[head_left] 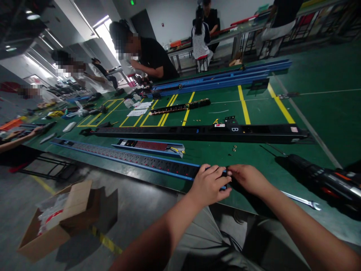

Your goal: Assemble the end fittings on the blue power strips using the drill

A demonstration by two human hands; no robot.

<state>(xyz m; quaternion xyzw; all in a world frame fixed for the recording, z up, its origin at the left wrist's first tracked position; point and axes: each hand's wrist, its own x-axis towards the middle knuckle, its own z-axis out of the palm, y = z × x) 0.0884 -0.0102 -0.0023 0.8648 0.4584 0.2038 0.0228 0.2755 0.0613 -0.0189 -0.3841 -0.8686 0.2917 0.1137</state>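
A long blue-edged power strip (132, 159) with many red-marked sockets lies along the near edge of the green bench. My left hand (210, 184) curls over its right end, fingers closed on it. My right hand (246, 177) meets it fingertip to fingertip, pinched at the same end on something I cannot make out. A shorter opened strip (150, 146) with red insides lies just behind, and a long black strip (197, 132) marked B lies beyond that.
A black and orange power drill (324, 181) and a spanner (303, 201) lie at my right. Small screws (234, 148) are scattered mid-bench. An open cardboard box (60, 222) sits on the floor at left. Blue rails (222, 79) and seated people are at the far side.
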